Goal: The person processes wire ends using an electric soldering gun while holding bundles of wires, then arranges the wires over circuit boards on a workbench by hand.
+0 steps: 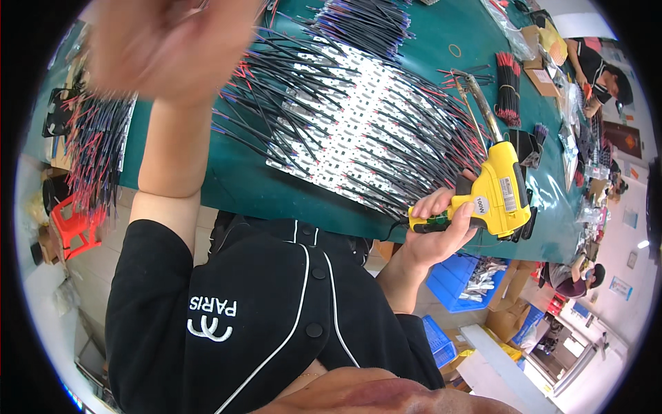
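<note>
My right hand (441, 231) is wrapped round the grip of a yellow soldering gun (502, 190), its metal barrel pointing away over the table's right part. Close to the camera at the upper left, my left hand (176, 48) is raised and smeared by motion, its fingers partly cut off by the frame edge. Between the hands lies a white panel of small circuit boards (358, 114). Rows of black and red wires (407, 155) stick out from both its sides. Whether the left hand holds anything cannot be made out.
The green table (241, 196) also bears a wire pile (362, 27) at the back, a tied wire bundle (508, 90) and another wire-covered panel (96, 152) at left. Below stand a red stool (76, 228) and a blue bin (448, 279). Two people work at the right.
</note>
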Action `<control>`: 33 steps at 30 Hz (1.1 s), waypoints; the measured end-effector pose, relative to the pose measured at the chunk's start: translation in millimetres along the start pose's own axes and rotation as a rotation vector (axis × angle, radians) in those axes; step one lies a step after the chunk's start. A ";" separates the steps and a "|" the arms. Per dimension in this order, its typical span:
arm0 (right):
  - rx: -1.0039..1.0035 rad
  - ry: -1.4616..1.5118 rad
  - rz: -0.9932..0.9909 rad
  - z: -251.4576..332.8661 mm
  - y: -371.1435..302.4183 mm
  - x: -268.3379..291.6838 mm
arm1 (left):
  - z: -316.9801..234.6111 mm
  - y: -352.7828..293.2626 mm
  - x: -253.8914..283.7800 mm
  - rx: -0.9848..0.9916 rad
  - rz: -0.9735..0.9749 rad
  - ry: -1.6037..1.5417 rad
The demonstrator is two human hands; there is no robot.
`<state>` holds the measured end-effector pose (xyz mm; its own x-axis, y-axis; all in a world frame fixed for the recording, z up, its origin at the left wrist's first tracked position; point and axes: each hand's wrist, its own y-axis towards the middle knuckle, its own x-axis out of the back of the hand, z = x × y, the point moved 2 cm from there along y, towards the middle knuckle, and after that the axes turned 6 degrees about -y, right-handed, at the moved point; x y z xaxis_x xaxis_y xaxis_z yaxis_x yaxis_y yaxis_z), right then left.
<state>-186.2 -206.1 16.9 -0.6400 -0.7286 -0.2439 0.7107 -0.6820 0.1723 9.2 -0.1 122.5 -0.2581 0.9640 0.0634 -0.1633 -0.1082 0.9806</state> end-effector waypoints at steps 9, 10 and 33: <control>-0.039 0.040 0.037 -2.8 0.6 11.6 | -5.3 -122.0 -87.5 0.717 0.855 -0.360; -0.049 0.054 0.039 -3.8 0.4 12.9 | -6.0 -122.3 -89.6 0.715 0.859 -0.365; -0.187 0.166 0.089 -19.2 6.3 0.8 | -9.2 -115.5 -85.9 0.725 0.882 -0.389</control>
<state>-176.6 -209.7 -0.5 -0.5269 -0.7545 -0.3914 0.8135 -0.5810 0.0248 41.4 -72.6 2.1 0.3134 0.6491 0.6932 0.5297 -0.7253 0.4397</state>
